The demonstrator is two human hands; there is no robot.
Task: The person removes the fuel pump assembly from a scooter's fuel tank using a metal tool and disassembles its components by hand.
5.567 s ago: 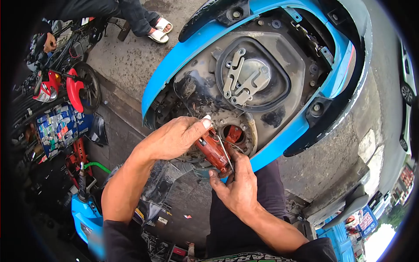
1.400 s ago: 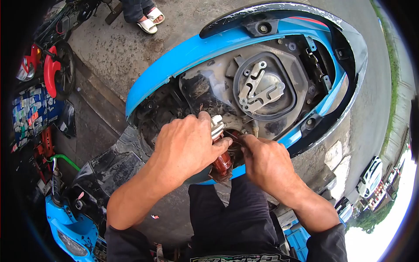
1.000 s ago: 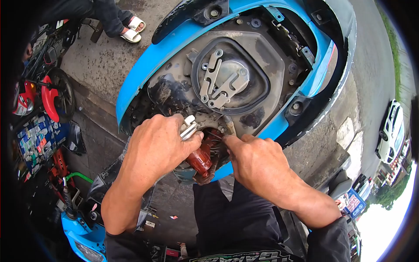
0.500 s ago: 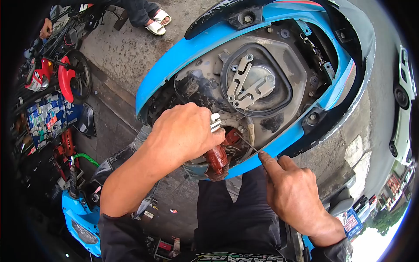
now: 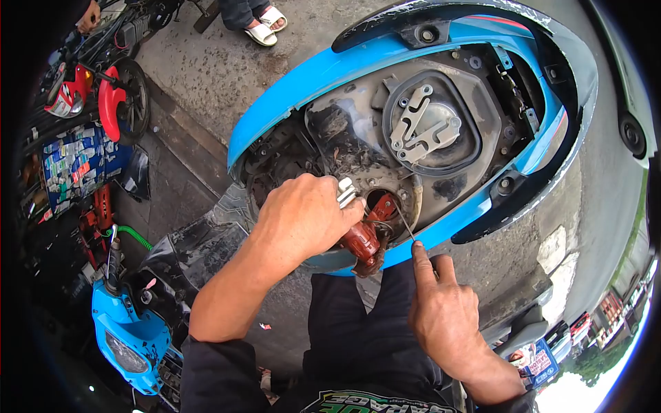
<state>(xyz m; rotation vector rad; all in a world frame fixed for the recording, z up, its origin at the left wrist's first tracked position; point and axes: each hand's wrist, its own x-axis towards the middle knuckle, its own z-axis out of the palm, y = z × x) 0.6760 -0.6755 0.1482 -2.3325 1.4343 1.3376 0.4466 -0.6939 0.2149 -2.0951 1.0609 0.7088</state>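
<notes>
Pump housing (image 5: 361, 242), as its rust-red cylinder suggests, lies just outside the round tank opening (image 5: 378, 191), on the wearer's side, its long axis slanting away from the left hand (image 5: 303, 213) toward the lower right. That hand is curled nearly closed over the upper end, thumb pressed beside a pale ribbed piece (image 5: 346, 193); its hidden fingers cannot be told. It is the nearer hand to the housing. A red bracket (image 5: 385, 206) shows within the opening, and a thin metal rod (image 5: 406, 224) slants to it from the lower right; whether the tip touches cannot be told. The right hand (image 5: 446, 303), lower right of the opening, is closed around the rod's other end, forefinger extended along it. Farther up and right of the opening, slotted metal plates (image 5: 413, 113) sit on a round cap. Blue bodywork (image 5: 275, 103) surrounds all this. Well left of the opening stands a blue scooter front (image 5: 127, 351).
</notes>
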